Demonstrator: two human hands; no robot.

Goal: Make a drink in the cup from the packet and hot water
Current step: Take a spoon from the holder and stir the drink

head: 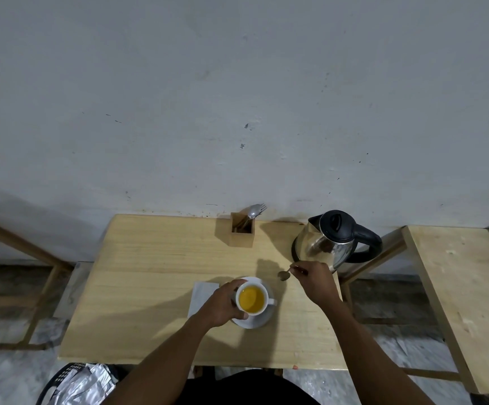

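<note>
Bin: a dark basket [70,375] sits on the floor at the bottom left, below the desk edge, holding crumpled silvery packets [86,385].
Desk: a pale wooden desk [149,287] stands against a grey wall; a second wooden surface [465,287] stands apart at the far right.
Napkin: a white folded napkin [200,296] lies flat, just left of the saucer, partly under the left wrist.
Left hand: the left hand [222,304] wraps the left side of the cup, its grip closed around the cup wall to steady it.
Cup: a small white cup [252,298] stands upright on a white saucer [262,320] near the middle of the desk, filled with a yellow-orange drink, handle pointing right.
Handling: the cup looks like ceramic, so likely stiff, breakable, smooth and hot through the wall; it is nearly full, so it may spill if tilted. The handle or the saucer rim seems the safer hold.
Holder: a wooden box [241,232] at the back holds a fork and other cutlery.
Spoon: a metal teaspoon [284,275] hangs above the desk, just right of the cup and outside it.
Right hand: the right hand [314,283] pinches the spoon handle, grip closed on it.
Kettle: a steel kettle [334,241] with a black lid stands close behind the right hand, the nearest obstacle.
</note>
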